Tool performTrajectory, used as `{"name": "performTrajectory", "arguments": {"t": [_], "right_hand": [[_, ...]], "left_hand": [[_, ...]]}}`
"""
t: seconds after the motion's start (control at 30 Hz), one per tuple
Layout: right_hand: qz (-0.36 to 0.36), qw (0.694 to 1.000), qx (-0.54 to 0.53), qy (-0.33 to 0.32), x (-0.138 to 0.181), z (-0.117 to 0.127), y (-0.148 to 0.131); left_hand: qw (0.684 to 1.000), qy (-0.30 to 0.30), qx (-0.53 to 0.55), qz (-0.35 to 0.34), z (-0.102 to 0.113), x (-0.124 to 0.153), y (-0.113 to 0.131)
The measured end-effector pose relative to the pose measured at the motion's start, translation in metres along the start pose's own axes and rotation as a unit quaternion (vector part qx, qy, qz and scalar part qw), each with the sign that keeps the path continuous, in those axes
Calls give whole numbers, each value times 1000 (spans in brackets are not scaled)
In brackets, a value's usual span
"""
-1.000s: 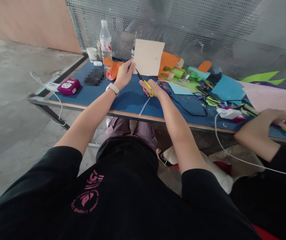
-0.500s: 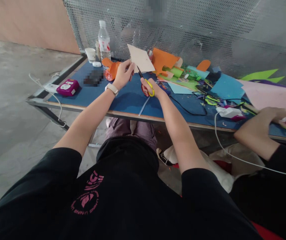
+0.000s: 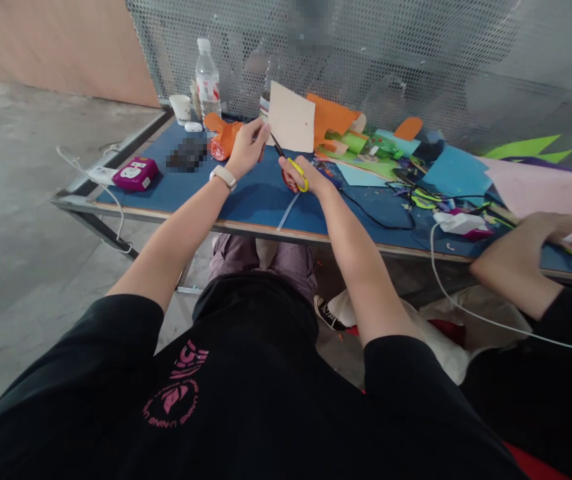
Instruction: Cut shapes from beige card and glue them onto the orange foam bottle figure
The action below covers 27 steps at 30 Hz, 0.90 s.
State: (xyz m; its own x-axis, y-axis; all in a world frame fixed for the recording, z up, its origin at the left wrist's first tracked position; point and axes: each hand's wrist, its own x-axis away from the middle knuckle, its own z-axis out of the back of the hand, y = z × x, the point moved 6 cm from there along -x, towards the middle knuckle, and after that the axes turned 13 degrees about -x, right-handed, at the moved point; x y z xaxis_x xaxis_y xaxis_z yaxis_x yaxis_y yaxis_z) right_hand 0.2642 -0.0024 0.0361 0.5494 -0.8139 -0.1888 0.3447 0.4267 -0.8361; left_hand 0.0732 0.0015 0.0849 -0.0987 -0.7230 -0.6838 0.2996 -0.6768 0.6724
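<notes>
My left grip (image 3: 247,148) is pinched on the lower left edge of a beige card (image 3: 292,119), holding it upright above the desk (image 3: 261,197). My right grip (image 3: 302,175), just beside it, is closed through the yellow handles of the scissors (image 3: 293,168), whose blades point up at the card's bottom edge. An orange roll (image 3: 223,141) lies just left of the left grip; a water bottle (image 3: 207,83) stands beyond it. Far to the right, another person's hand (image 3: 541,235) rests on the desk.
</notes>
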Motion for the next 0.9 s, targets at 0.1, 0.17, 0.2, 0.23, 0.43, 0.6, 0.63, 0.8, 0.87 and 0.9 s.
{"name": "performTrajectory", "arguments": {"t": [0.1, 0.17, 0.2, 0.23, 0.43, 0.6, 0.63, 0.8, 0.87, 0.9], "right_hand": [[4, 1000, 2, 2, 0, 1, 0], [2, 1000, 0, 2, 0, 1, 0], [1, 1000, -1, 2, 0, 1, 1], [-1, 1000, -2, 1, 0, 1, 1], [-4, 1000, 11, 2, 1, 1, -2], [-11, 1000, -11, 21, 1, 0, -1], [-13, 999, -22, 27, 1, 0, 0], [-17, 998, -47, 45, 0, 2, 2], [-15, 998, -43, 44, 1, 3, 1], [-12, 998, -41, 43, 1, 3, 0]], "left_hand": [[1000, 0, -13, 18, -1, 1, 1], [999, 9, -17, 34, -2, -1, -8], [999, 9, -19, 38, -4, -2, -14], [999, 9, -21, 39, -5, -4, -20], [997, 31, -72, 25, -6, -11, -49], [998, 6, -47, 50, -10, -9, -40], [998, 7, -41, 54, -9, -8, -34], [999, -9, -17, 38, -8, -3, -6], [999, -13, -19, 31, -9, -3, -8], [999, -13, -24, 31, -10, -4, -13]]}}
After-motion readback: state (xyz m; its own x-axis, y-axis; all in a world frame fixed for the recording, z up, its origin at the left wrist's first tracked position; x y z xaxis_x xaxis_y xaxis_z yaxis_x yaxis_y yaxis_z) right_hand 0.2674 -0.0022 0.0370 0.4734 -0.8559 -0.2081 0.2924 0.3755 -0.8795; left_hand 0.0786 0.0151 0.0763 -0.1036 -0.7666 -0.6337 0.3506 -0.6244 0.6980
